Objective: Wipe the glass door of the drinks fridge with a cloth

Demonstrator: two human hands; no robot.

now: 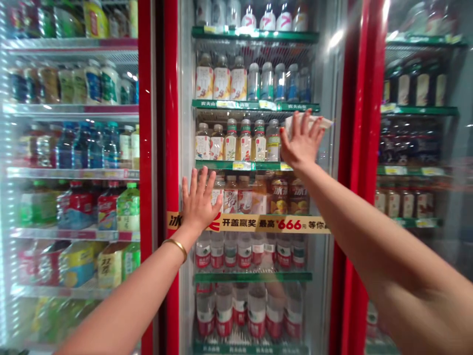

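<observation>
Right hand: raised and open, fingers spread, nails painted red; pressing flat, not pinching, with no clamp visible. White folded wipe: cloth or paper, cannot tell which; lies under the right fingertips, apparently against the glass door, at the upper right of the centre cooler.

Left hand: lower and to the left, open, fingers apart, palm toward the glass, holding nothing. Gold bangle: on the left wrist.

Surroundings: red door frame to the left of both hands. Behind the glass, green shelf edge; yellow promotional strip behind the heel of the left hand; iced-tea bottles just above the strip; red-labelled water bottles just below it. Neighbouring coolers on both sides hold more bottled drinks.

Risks, as judged: the wipe is held only by pressure from open fingers, so easing off could let it slide down the glass or drop. Weight on both palms could shift the door if unlatched, jostling the bottles. The bangle could tap or scratch the glass if the left wrist tips forward.
</observation>
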